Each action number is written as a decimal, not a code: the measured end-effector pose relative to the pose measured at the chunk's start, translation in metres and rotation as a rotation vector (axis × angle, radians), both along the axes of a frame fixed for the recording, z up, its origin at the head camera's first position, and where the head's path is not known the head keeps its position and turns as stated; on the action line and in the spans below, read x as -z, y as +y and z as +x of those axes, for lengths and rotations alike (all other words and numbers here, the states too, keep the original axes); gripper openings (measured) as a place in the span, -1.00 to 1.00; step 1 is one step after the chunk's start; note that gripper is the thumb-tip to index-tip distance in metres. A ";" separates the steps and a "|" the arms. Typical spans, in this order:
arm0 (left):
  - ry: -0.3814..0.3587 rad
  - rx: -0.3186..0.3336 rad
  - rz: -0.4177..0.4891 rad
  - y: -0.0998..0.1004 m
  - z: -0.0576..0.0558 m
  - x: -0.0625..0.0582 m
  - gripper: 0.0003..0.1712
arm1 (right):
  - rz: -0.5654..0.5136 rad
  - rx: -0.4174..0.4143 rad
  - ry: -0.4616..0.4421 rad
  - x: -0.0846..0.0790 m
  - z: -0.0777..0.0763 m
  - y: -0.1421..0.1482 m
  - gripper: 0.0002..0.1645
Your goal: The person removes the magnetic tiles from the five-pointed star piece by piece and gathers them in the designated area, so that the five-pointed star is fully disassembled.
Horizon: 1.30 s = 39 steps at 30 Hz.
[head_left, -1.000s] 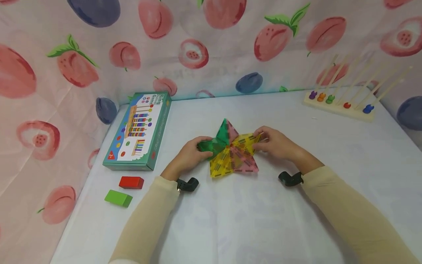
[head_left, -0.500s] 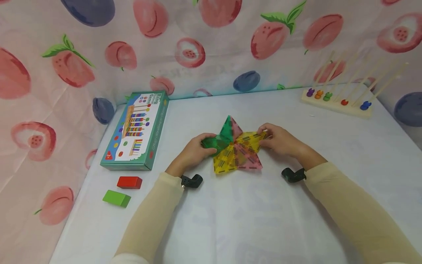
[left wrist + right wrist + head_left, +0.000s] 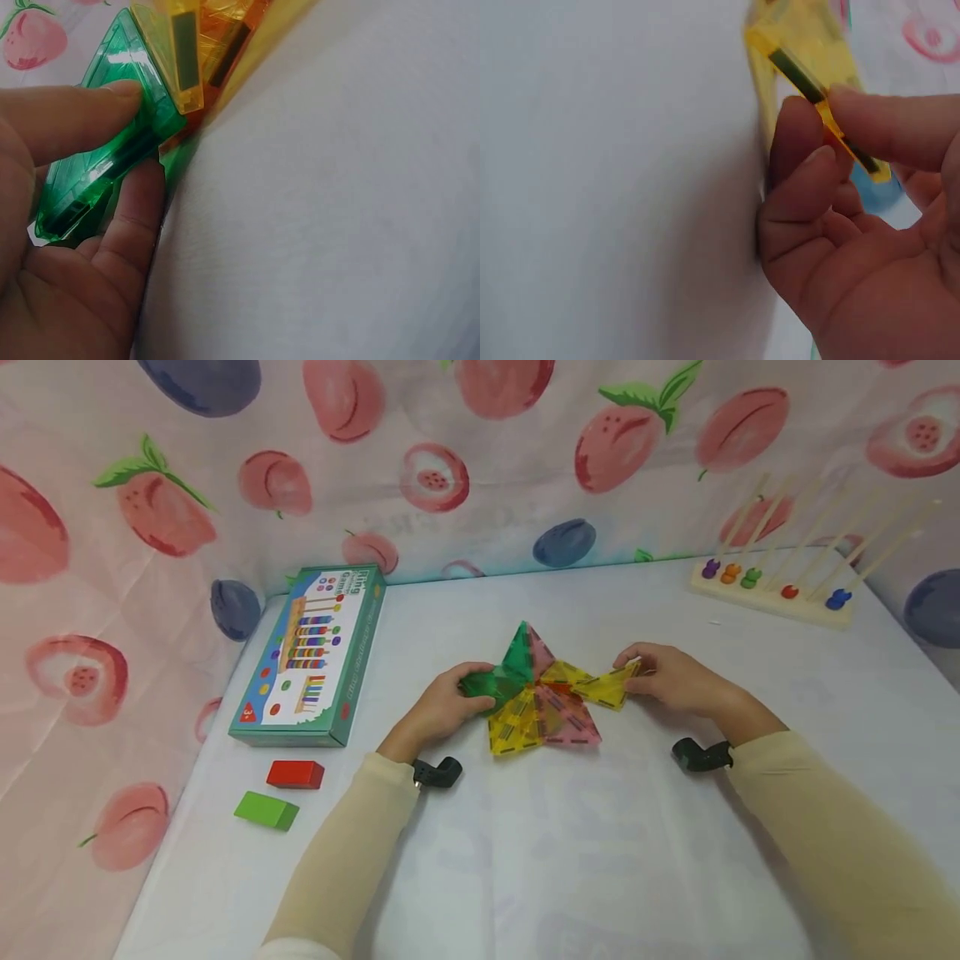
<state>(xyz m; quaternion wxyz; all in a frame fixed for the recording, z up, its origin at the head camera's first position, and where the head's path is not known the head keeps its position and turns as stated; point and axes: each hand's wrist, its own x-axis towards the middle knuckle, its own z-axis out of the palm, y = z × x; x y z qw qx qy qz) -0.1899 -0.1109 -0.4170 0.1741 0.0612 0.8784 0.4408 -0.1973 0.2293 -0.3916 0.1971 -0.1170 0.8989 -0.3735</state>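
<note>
A star-shaped build of translucent magnetic tiles lies mid-table, with pink tiles (image 3: 567,718), yellow tiles (image 3: 513,724) and green tiles (image 3: 517,653). At its left point, my left hand (image 3: 435,714) pinches a green triangular magnetic tile (image 3: 124,56) between thumb and fingers. My right hand (image 3: 686,681) pinches the outer edge of a yellow triangular magnetic tile (image 3: 609,687), at the star's right side. In the right wrist view this yellow tile is tilted, its dark magnet strips showing along the edge. Whether its inner corner still touches the star, I cannot tell.
A ring game box (image 3: 307,656) lies at the left. In front of it are a red block (image 3: 296,774) and a green block (image 3: 267,811). A pegged wooden base (image 3: 772,596) with coloured rings stands at the back right, before a fruit-print cloth (image 3: 495,468).
My right hand has moved right, drawing the yellow tile outward from the star's right point and turning it. My left hand keeps its hold on the green tile.
</note>
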 end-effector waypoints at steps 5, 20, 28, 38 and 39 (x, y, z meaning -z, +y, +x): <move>-0.009 0.014 -0.001 -0.001 -0.001 0.002 -0.46 | 0.071 0.070 -0.022 -0.006 0.006 0.038 -0.61; -0.045 0.020 0.029 -0.003 -0.001 -0.002 -0.43 | 0.123 0.365 0.072 0.000 0.014 0.117 -0.32; -0.033 0.010 0.037 0.000 0.001 -0.001 -0.45 | 0.117 0.427 0.057 0.000 0.012 0.116 -0.16; -0.025 0.006 0.033 0.000 0.001 -0.001 -0.46 | 0.134 0.390 0.032 0.001 -0.004 0.126 -0.21; -0.024 0.007 0.034 0.000 0.001 -0.001 -0.46 | 0.138 0.390 0.033 0.001 -0.006 0.128 -0.22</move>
